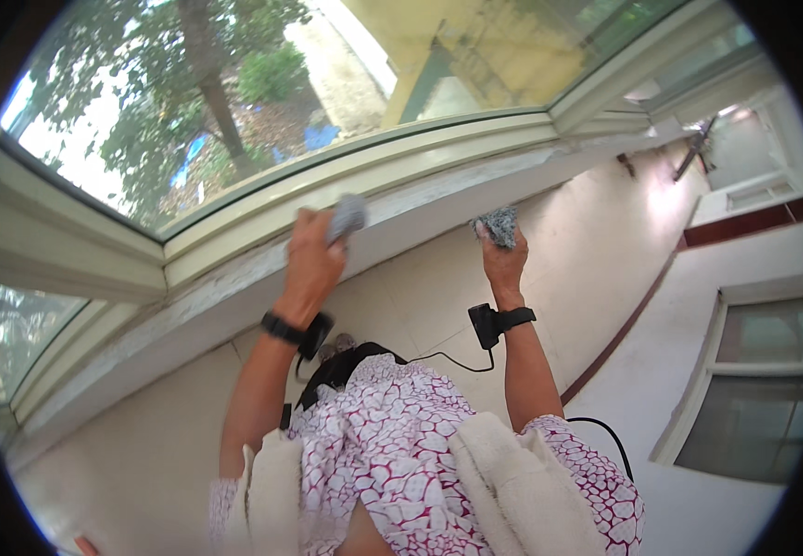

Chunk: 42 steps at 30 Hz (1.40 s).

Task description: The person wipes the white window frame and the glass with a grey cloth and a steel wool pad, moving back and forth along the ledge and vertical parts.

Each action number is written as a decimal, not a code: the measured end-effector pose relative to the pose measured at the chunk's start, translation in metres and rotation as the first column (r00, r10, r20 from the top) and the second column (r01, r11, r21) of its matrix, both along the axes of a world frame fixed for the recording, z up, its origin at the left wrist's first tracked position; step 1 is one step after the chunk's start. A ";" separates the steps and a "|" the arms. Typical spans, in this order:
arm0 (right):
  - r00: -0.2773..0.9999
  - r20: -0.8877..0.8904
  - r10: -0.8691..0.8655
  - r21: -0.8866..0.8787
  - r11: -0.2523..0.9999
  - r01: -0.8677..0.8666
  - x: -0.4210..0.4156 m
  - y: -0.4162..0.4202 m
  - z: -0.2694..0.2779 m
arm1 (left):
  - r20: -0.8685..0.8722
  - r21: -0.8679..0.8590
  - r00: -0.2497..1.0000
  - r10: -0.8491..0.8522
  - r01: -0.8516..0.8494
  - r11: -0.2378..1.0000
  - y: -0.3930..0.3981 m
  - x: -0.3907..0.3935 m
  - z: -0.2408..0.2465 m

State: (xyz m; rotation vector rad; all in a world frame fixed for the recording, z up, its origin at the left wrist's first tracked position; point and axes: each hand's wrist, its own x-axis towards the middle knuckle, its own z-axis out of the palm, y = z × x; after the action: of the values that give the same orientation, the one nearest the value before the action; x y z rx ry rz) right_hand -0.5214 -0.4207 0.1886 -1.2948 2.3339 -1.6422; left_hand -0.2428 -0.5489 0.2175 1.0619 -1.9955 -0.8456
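My left hand [314, 254] grips a light grey cloth [348, 217], slightly blurred, at the lower rail of the cream window frame [401, 158]. Whether the cloth touches the frame I cannot tell. In my right hand [504, 260] is a bunched, mottled dark grey cloth [498, 226]. That hand is out over the tiled floor, to the right of the left one and apart from the window sill [401, 208]. The sill's edge looks worn along the frame. Beyond the frame, the glass pane [234, 104] shows a tree and a yellow wall outside.
Both wrists carry black strapped devices with cables; one cable [453, 356] loops near my body. A white wall with a window [749, 389] and a dark red skirting [624, 333] runs along the right. Pale floor tiles [429, 299] lie between the walls. A window post [67, 236] stands at left.
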 end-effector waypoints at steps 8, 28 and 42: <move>0.989 -0.047 -0.142 0.062 0.987 0.145 -0.013 0.010 -0.012 | 0.215 -0.130 0.955 0.204 -0.179 0.975 0.020 0.059 -0.015; 0.935 0.075 -0.347 -0.002 0.937 0.348 -0.104 0.067 -0.049 | 0.256 -0.109 0.965 0.049 -0.021 0.994 -0.031 -0.078 -0.037; 0.833 0.161 -0.530 0.064 0.847 0.527 -0.067 0.043 -0.046 | 0.347 -0.075 0.938 -0.019 0.048 0.996 -0.167 -0.103 -0.039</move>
State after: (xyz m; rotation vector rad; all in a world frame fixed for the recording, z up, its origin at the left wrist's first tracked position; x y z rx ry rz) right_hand -0.5885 -0.3775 0.1422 -0.4765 2.7396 -1.7538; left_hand -0.3460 -0.7162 0.1784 1.1962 -2.3241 -0.6176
